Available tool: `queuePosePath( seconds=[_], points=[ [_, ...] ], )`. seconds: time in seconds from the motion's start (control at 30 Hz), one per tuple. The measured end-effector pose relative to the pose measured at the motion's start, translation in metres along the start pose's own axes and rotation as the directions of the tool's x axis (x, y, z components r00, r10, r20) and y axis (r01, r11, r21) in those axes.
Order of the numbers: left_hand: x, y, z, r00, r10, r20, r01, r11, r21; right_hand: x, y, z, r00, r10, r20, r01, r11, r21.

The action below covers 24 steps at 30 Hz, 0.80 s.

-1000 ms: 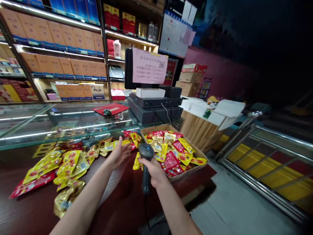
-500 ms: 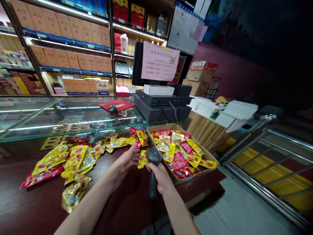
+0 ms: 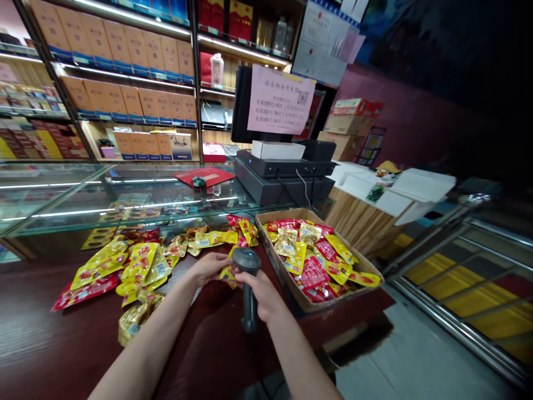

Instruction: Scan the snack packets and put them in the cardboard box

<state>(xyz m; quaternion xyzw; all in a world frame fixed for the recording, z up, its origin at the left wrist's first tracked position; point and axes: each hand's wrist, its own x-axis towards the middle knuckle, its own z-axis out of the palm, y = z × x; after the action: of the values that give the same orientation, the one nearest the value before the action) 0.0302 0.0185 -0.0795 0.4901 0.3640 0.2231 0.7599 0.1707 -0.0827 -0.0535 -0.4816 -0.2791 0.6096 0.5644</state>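
Observation:
My right hand (image 3: 259,290) is wrapped around the handle of a black barcode scanner (image 3: 249,294), its head tilted up over the dark red counter. A small yellow snack packet (image 3: 227,275) sits behind the scanner head, partly hidden by it. The fingers of my left hand (image 3: 210,268) are closed on that packet's left edge. To the left lies a loose pile of yellow, red and gold snack packets (image 3: 139,261). On the right stands an open cardboard box (image 3: 308,306) filled with similar packets.
Behind the counter (image 3: 95,339) runs a glass display case (image 3: 154,191) with a red mouse pad (image 3: 216,175) and mouse on it. A monitor with a paper sign (image 3: 281,100) stands over a cash drawer (image 3: 270,191). A metal railing (image 3: 437,311) is at the right.
My left hand has gone from spread fingers to closing on the yellow packet. Scanner and packet have moved slightly left. The whole view has shifted a little.

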Motion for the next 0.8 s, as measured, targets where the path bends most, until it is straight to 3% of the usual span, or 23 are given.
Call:
queuePosePath(
  seconds=[0.2,0.37,0.6,0.8],
  points=[
    [0.004,0.001,-0.017,0.982,0.069,-0.175,-0.098,0.981,-0.166,-0.003,-0.004,0.011,1.000,-0.013,0.001,0.013,0.999,-0.043],
    [0.001,0.015,-0.029,0.921,0.140,-0.364,-0.273,0.898,-0.346,-0.013,-0.002,0.026,0.995,0.033,0.097,-0.024,0.995,-0.101],
    [-0.005,0.019,-0.038,0.935,0.073,-0.346,-0.205,0.908,-0.364,-0.010,0.015,0.047,0.989,0.102,0.110,-0.069,0.961,-0.268],
    [-0.006,0.020,-0.039,0.943,0.070,-0.324,-0.191,0.915,-0.357,-0.009,0.017,0.050,0.992,0.082,0.095,-0.048,0.947,-0.319]
  ],
)
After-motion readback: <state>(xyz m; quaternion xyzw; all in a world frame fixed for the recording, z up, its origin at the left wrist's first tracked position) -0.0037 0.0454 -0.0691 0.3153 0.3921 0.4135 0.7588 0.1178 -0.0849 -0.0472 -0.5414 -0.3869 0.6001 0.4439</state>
